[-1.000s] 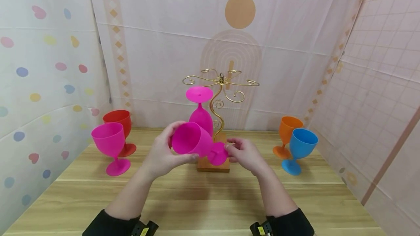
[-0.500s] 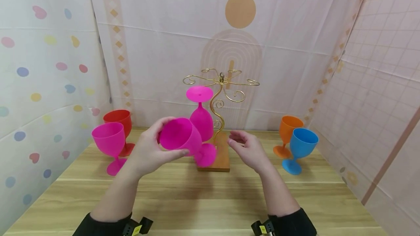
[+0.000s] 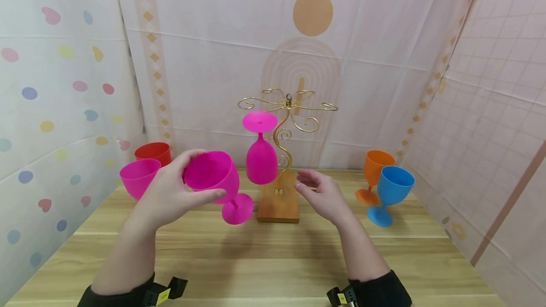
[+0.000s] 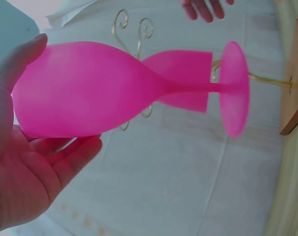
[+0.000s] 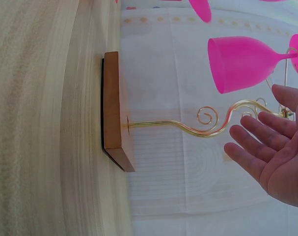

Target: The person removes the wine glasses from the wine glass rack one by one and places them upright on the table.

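Note:
My left hand [image 3: 172, 193] grips a pink goblet [image 3: 215, 174] by its bowl, thumb on the near side. The goblet tilts, its mouth facing up toward me and its foot pointing down to the right. In the left wrist view the held goblet [image 4: 85, 88] shows its whole bowl, stem and foot. Another pink goblet [image 3: 261, 160] hangs upside down from the gold wire rack [image 3: 288, 103]. My right hand [image 3: 322, 195] hovers beside the rack's stem with nothing in it; the right wrist view shows its fingers [image 5: 259, 140] apart and loosely extended.
The rack stands on a wooden base [image 3: 278, 203]. At the left are a pink goblet [image 3: 137, 176] and a red goblet [image 3: 155, 152], both partly behind my left hand. An orange goblet [image 3: 375, 169] and a blue goblet [image 3: 390, 191] stand upright on the table [image 3: 273, 269] at the right.
My left hand has carried the pink goblet leftward, away from the rack. My right hand has let go of that goblet's foot and stayed near the rack. The hanging goblet looks unmoved.

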The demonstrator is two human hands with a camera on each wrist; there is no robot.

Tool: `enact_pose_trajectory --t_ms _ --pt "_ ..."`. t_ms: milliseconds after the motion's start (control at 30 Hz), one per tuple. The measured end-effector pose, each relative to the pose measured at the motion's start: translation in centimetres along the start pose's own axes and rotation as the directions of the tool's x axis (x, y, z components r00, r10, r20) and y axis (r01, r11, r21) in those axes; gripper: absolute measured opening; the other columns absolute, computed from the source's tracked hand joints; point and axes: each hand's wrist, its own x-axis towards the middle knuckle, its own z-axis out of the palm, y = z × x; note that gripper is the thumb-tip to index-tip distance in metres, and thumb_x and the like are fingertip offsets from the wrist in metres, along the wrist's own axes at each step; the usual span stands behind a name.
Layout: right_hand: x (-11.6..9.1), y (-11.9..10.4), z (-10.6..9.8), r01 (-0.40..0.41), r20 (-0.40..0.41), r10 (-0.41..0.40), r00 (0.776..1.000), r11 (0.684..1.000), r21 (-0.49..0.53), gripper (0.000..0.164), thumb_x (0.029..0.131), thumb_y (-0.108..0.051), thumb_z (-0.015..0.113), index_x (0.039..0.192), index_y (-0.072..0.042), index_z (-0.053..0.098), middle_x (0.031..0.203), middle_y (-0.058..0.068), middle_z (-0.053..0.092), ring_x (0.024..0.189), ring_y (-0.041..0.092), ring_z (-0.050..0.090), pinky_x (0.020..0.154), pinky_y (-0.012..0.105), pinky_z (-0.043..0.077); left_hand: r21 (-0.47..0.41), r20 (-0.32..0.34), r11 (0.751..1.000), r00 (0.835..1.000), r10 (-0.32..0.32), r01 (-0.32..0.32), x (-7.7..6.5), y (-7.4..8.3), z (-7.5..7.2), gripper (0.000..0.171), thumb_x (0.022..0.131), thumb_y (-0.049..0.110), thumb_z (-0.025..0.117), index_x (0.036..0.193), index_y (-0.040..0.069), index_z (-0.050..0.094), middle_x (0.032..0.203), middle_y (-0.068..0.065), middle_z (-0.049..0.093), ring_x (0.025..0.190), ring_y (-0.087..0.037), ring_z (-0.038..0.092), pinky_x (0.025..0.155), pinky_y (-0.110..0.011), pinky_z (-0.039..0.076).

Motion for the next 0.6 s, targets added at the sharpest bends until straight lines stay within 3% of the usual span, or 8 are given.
enact_pose_trajectory --t_ms 333,600 --pt "0.0 0.2 0.1 -0.008 0.007 0.008 1.0 1.0 -0.011 0.037 0.099 -0.021 0.07 0.132 -0.005 0.065 0.121 0.007 0.07 0.111 0.023 0.067 0.097 0.043 0.055 0.175 -0.015 0.977 0.993 -0.12 0.121 -0.3 -0.9 -2.2 0.089 0.077 0.06 0.083 0.144 0.015 0.046 0.116 -0.006 0.064 0.101 -0.027 0.063 0.075 -0.04 0.058" --pt "0.0 0.3 0.2 -0.011 0.008 0.011 1.0 1.0 -0.003 0.039 0.099 -0.022 0.07 0.133 -0.004 0.064 0.122 0.008 0.07 0.112 0.025 0.067 0.097 0.044 0.055 0.248 -0.019 0.954 0.985 -0.169 0.169 -0.3 -2.2 -3.5 0.096 0.077 0.062 0.082 0.147 0.008 0.044 0.124 -0.014 0.059 0.106 -0.035 0.059 0.074 -0.048 0.059"
